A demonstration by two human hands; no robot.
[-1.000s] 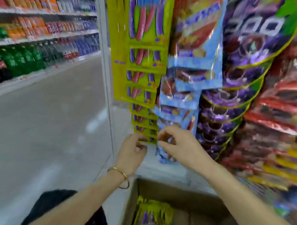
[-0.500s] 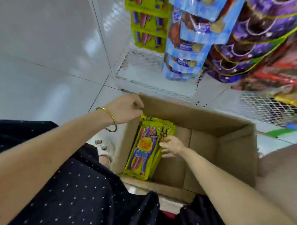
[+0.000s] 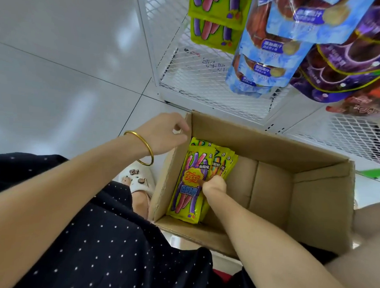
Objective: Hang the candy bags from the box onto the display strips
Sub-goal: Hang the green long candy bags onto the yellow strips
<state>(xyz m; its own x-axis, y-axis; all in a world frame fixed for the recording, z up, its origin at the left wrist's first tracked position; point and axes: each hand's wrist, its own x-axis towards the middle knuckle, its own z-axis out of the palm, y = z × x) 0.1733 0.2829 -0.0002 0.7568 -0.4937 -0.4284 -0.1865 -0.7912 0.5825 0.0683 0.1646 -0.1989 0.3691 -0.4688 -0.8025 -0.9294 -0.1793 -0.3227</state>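
Change since half a second ago: right hand (image 3: 214,185) now deeper among the bags, fingers closed into the stack where before they only touched its edge; left hand and box placed as before. Item, far left: dark dress with white dots (image 3: 98,237), filling the lower left of the view. Item: left hand (image 3: 163,133), gold bangle (image 3: 141,147) on the wrist, fingers loosely curled, holding nothing, poised at the box's left rim near the far corner; whether it touches the cardboard cannot be told. Item: pale clog shoe (image 3: 139,183) on the white tiled floor (image 3: 57,62), just beside the box's left wall. Item: cardboard box (image 3: 271,147), open, standing on the floor below the display. Item: yellow candy bags (image 3: 188,187), a stack standing on edge against the box's left inner wall, front bag showing pink and purple sticks; the rest of the box floor bare cardboard. Right hand reaches down into the box and pinches the bags at the stack's right side, fingertips hidden between the packs. Item, above: white wire-mesh rack (image 3: 187,74). Item: hanging yellow-green bags (image 3: 214,20), same kind, in a column. Item: hanging blue bags (image 3: 271,56) to their right. Item: hanging purple bags (image 3: 345,63), far right
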